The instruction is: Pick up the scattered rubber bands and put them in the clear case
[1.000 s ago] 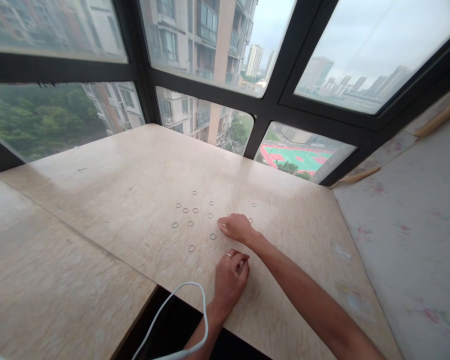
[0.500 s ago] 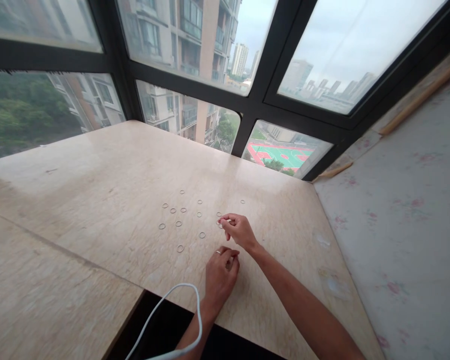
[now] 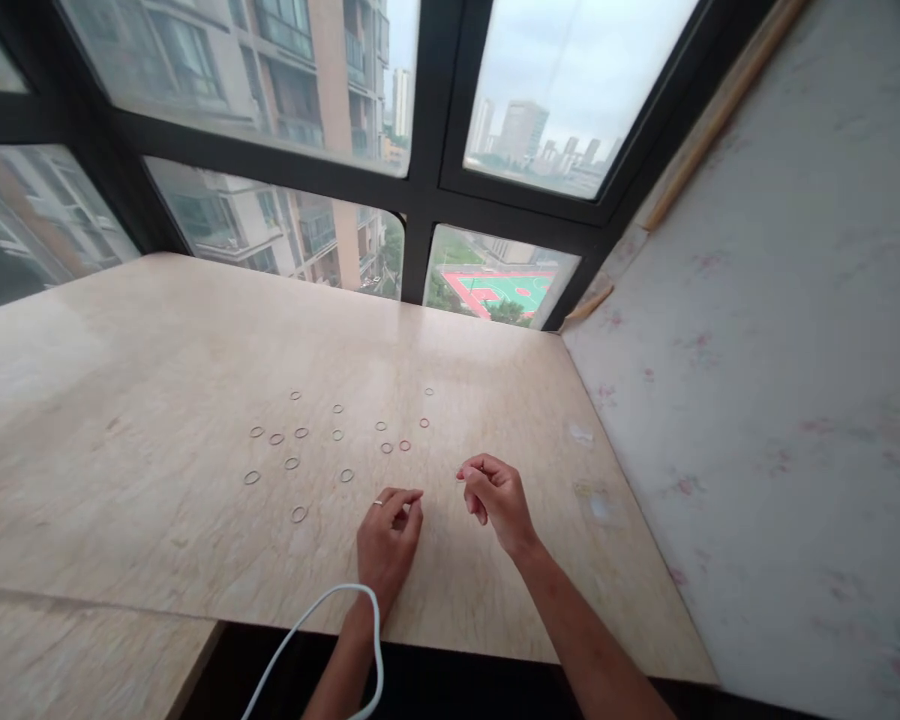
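Observation:
Several thin small rings (image 3: 299, 514) lie scattered flat on the marble-patterned surface, mostly dark or greyish. A reddish ring (image 3: 405, 446) and another reddish ring (image 3: 424, 423) lie toward the right of the group. My right hand (image 3: 498, 500) is raised just right of them, thumb and forefinger pinched. A thin edge of what looks like a small ring shows at its fingertips. My left hand (image 3: 390, 540) rests on the surface in front of the rings, thumb and forefinger pressed together; whatever it may hold is too small to make out. It wears a finger ring (image 3: 378, 502).
A white cable (image 3: 300, 618) loops over my left forearm. Two clear plastic pieces, one a small bag (image 3: 600, 505), lie at the right by the patterned wall (image 3: 720, 400). Dark-framed windows (image 3: 420, 230) border the far edge, and the surface's front edge drops to a dark gap.
The view has turned to the right. My right hand has moved right, away from the rings, uncovering the reddish ones. My left hand stays pinched on the surface.

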A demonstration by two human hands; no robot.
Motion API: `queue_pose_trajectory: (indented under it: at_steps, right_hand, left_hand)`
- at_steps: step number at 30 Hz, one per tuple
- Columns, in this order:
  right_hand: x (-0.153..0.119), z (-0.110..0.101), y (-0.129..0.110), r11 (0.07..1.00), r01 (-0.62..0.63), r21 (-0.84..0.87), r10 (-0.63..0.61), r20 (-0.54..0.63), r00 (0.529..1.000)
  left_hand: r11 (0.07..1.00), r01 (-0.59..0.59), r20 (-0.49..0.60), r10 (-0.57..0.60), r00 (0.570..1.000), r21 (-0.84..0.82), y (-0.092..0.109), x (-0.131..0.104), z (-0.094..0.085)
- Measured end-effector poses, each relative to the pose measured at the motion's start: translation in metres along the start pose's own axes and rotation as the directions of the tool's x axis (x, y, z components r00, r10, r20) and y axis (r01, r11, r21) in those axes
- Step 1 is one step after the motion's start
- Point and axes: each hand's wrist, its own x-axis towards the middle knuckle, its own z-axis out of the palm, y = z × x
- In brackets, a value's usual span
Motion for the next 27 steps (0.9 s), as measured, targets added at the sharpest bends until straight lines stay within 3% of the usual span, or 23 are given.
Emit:
queue_pose_trajectory:
  at_steps: [7, 17, 22, 27]
  right_hand:
    - [-0.037, -0.071, 0.007, 0.999, 0.024, 0.034, -0.015, -0.252, 0.968]
    - [-0.07, -0.163, 0.015, 0.995, 0.062, -0.075, -0.093, -0.524, 0.847]
    - [-0.066, -0.195, 0.014, 0.979, 0.021, -0.202, -0.137, -0.577, 0.805]
    - [-0.054, -0.216, 0.02, 0.907, -0.085, -0.413, -0.174, -0.549, 0.817]
  left_hand:
    - [0.998, -0.017, -0.039, 0.02, 0.999, 0.065, -0.009, 0.003, 0.004]
    - [0.993, 0.025, 0.023, -0.028, 0.999, 0.12, -0.007, 0.004, 0.001]
    - [0.987, 0.036, 0.001, -0.037, 0.999, 0.157, -0.012, 0.004, 0.004]
    - [0.981, 0.037, -0.013, -0.035, 0.999, 0.193, -0.011, 0.003, 0.006]
